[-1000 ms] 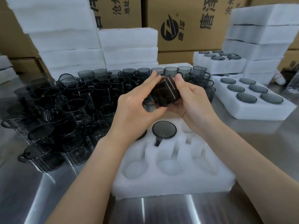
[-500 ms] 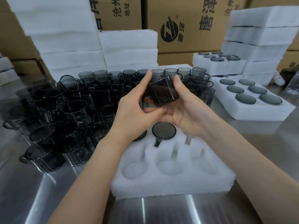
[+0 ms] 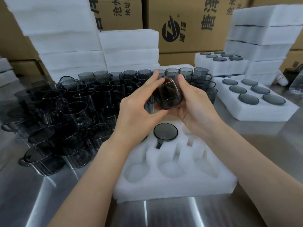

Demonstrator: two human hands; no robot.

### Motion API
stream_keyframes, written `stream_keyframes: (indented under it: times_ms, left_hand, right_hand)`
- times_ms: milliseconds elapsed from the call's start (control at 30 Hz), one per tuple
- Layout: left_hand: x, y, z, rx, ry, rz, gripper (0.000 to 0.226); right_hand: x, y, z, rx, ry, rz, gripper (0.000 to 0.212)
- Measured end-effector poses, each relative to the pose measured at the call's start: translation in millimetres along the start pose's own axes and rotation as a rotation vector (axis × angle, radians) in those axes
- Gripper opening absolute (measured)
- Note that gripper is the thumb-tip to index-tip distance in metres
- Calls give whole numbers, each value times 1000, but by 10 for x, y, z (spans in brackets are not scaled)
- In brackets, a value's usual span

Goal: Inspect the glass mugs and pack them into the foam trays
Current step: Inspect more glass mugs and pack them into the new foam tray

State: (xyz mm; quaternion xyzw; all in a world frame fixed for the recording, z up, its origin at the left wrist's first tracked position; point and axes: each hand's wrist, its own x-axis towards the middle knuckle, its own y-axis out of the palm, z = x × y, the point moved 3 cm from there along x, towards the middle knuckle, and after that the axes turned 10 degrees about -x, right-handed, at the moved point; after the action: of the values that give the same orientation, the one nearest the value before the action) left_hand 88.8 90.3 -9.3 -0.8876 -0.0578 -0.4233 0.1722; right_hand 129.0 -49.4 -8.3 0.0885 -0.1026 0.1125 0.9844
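Held mug: a smoked glass mug [image 3: 167, 95], tilted, is up in the air between both hands, above the far edge of the near foam tray [image 3: 180, 185].
Left hand [image 3: 136, 115]: fingers and thumb curl round the mug's left end.
Right hand [image 3: 195, 108]: palm cradles the mug from below, forefinger hooked over its top.
Seated mug [image 3: 165, 132]: sunk in a back-row pocket of the near tray, handle pointing toward the person.
Loose mugs [image 3: 73, 108]: crowded on the steel table [image 3: 49, 202], left of the tray and behind it.
Filled tray [image 3: 255, 115]: to the right, six mugs in it.
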Motion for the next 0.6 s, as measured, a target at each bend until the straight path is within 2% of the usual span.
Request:
stream_keyframes:
  times_ms: [100, 167, 267, 333, 367, 533, 600]
  left_hand:
    - [-3, 10, -19, -89, -22, 31, 66]
    - [-4, 11, -18, -179, -69, 36, 68]
    - [-6, 7, 9, -254, -154, 49, 73]
    - [-4, 8, 22, -246, -187, 55, 74]
    - [-3, 8, 24, -235, -198, 56, 75]
    - [-1, 14, 17, -138, -196, 77, 86]
    - [0, 18, 1, -77, -145, 74, 84]
  right_hand:
    - [23, -20, -8, 63, 52, 21, 37]
    - [24, 7, -4, 121, 84, 105, 38]
    - [-17, 72, 6, 202, 138, 289, 63]
    - [-32, 87, 1, 159, 107, 357, 78]
    - [-35, 88, 0, 127, 79, 354, 78]
    - [-40, 47, 1, -33, -89, 163, 44]
    - [-45, 26, 16, -69, -136, 94, 44]
